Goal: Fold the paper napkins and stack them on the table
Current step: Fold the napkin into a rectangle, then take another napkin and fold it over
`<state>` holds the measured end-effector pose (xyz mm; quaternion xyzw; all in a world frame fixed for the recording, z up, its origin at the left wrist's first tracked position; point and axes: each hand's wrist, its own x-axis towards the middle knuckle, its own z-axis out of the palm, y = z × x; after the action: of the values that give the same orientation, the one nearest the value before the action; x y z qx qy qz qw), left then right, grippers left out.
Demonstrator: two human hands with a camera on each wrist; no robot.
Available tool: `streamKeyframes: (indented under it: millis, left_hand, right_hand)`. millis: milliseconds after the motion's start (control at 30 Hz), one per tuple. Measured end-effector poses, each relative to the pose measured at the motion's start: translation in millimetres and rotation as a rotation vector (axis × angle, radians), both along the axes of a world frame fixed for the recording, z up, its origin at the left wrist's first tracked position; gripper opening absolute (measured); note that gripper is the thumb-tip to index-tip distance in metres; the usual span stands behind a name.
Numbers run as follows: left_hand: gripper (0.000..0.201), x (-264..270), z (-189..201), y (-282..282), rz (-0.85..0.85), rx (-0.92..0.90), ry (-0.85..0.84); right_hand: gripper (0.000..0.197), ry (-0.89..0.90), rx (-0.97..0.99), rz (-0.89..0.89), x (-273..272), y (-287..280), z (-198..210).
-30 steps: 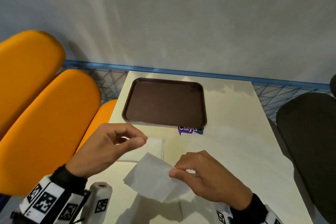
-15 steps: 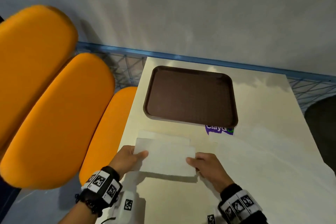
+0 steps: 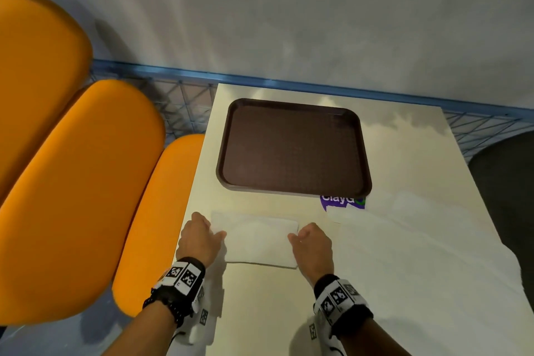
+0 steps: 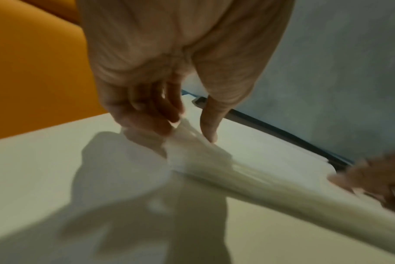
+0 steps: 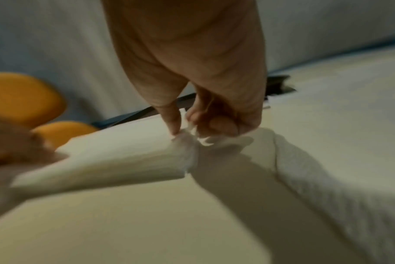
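**Folded napkin going onto the stack, more paper waiting at the right**

Grey wall and a blue wire fence stand behind a pale table (image 3: 404, 167) in the head view, with orange chairs (image 3: 86, 182) at the left. A brown tray (image 3: 358, 136) lies on the far half of the table, with nothing on it. Just in front of it, a folded white napkin (image 3: 260, 243) lies between the two hands. The left hand (image 3: 198, 238) is at its left end and the right hand (image 3: 313, 246) at its right end. Under the napkin the edge of another napkin (image 3: 228, 215) shows on the far side, so I judge a stack is begun. At the right, flat white paper (image 3: 419, 246) spreads over the table; it looks like napkins not yet folded, but I cannot count them.

From the left wrist, the picture is blurred. The left hand (image 4: 169, 89) has its fingers (image 4: 147, 121) curled under the corner of the napkin (image 4: 214, 160) and the thumb comes down on top, so it pinches the paper. This corner is lifted a little from the table (image 4: 56, 169).

From the right wrist, the right hand (image 5: 203, 89) pinches the other end of the napkin (image 5: 124, 160) between thumb and curled fingers (image 5: 214, 123). The paper is crumpled at the pinch. More white paper (image 5: 327, 178) lies beside.

To my judgement, the task is in an early or middle part: this napkin is folded and nearly placed, and the paper at the right is left to do.
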<state>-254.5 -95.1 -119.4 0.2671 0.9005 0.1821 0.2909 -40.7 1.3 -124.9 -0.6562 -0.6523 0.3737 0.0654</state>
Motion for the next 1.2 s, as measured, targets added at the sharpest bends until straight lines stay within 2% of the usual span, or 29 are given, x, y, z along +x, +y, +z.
streamKeyframes:
  millis: [100,167,233,267,333,433,500,567,667,733,800,933,1067,1200]
  left_hand:
    - [0.067,18,3,-5,-0.238,0.021,0.299]
    - [0.071,30,-4,-7,-0.485,0.077,0.382]
    - [0.066,36,-17,-6,-0.688,0.027,0.338]
    - [0.065,37,-24,-7,-0.737,-0.040,0.305]
    - [0.067,36,-34,-10,-0.756,-0.144,0.271]
    - [0.071,36,-41,-11,-0.769,-0.197,0.300]
    - [0.073,36,-34,-8,-0.772,-0.250,0.303]
    - [0.074,40,-20,-1,-0.752,-0.265,0.319]
    - [0.064,65,12,20,-0.691,-0.032,0.295]
    - [0.043,101,33,37,-0.733,0.117,0.200]
    - [0.025,145,44,55,-0.809,0.122,0.089]
    - [0.019,233,42,90,-0.882,0.068,-0.117]
    - [0.032,308,25,124,-0.876,-0.057,-0.176]
    - [0.071,353,2,145,-0.771,-0.171,-0.195]
  right_hand:
    - [0.021,-0.139,0.396,0.322,-5,-12,2]
    - [0.037,-0.209,0.492,0.585,-9,-21,-5]
    - [0.051,-0.261,0.425,0.748,-9,-24,-15]
    - [0.055,-0.285,0.359,0.798,-7,-24,-17]
    - [0.058,-0.307,0.265,0.857,-3,-24,-19]
    - [0.060,-0.287,0.211,0.891,2,-21,-12]
    - [0.060,-0.213,0.201,0.871,5,-17,4]
    - [0.054,-0.104,0.178,0.749,19,-13,23]
    - [0.034,0.066,0.108,0.404,70,-2,39]
    - [0.023,-0.004,0.078,0.260,122,6,39]
    - [0.021,-0.120,0.016,0.154,178,13,41]
    - [0.030,-0.364,-0.102,0.109,264,9,50]
    - [0.040,-0.458,-0.157,0.169,308,-6,46]
    - [0.047,-0.460,-0.166,0.219,328,-17,34]
